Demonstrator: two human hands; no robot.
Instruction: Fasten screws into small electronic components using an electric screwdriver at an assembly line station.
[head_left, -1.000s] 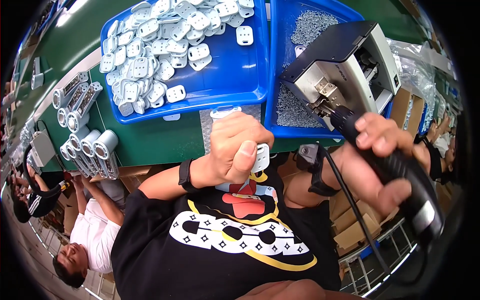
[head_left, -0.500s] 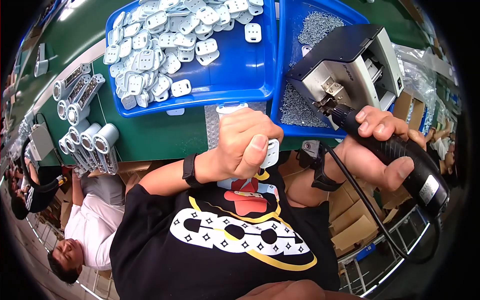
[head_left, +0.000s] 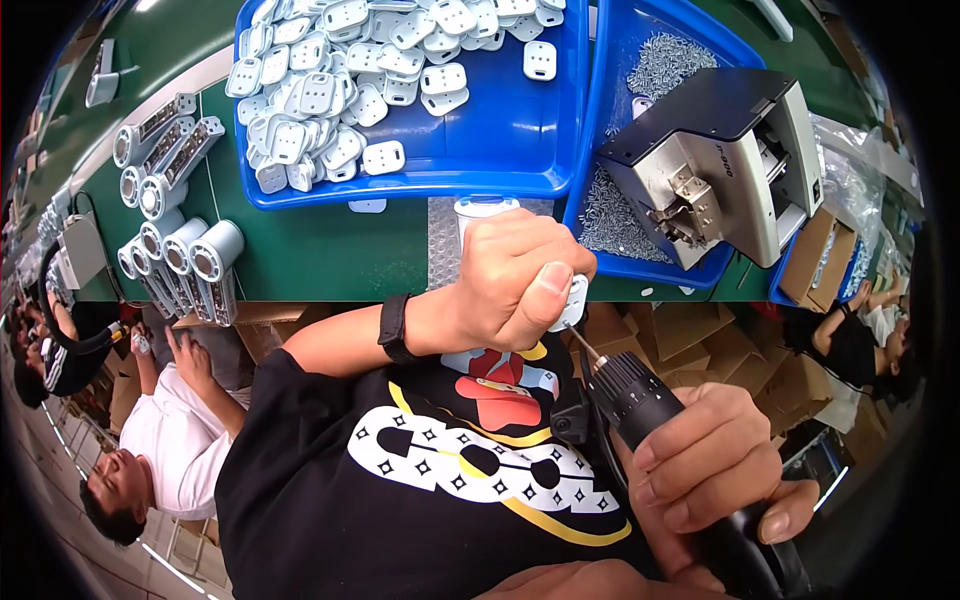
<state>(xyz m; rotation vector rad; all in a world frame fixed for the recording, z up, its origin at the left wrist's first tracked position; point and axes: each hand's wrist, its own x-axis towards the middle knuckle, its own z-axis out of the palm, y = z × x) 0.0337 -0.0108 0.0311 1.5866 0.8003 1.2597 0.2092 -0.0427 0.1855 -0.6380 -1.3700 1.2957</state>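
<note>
My left hand (head_left: 520, 275) is closed round a white tubular housing, whose round end (head_left: 486, 207) shows above the fist. At the other side of the fist, a small white plate with holes (head_left: 572, 302) sits under my thumb. My right hand (head_left: 715, 460) grips a black electric screwdriver (head_left: 632, 392) from below right. The driver's thin bit (head_left: 581, 341) points up-left, and its tip meets or nearly meets the plate. How the plate sits against the housing is hidden by my fingers.
A blue tray (head_left: 480, 180) holds many white plates. Right of it, a screw feeder (head_left: 700, 130) stands in a blue bin (head_left: 600, 200) with loose screws (head_left: 615, 220). Several similar housings (head_left: 215, 250) stand at the left. A person in a white shirt (head_left: 180, 430) sits at lower left.
My right hand has brought the screwdriver from the screw feeder down and left to the plate in my left hand. The view has shifted slightly; the left hand keeps its grip.
</note>
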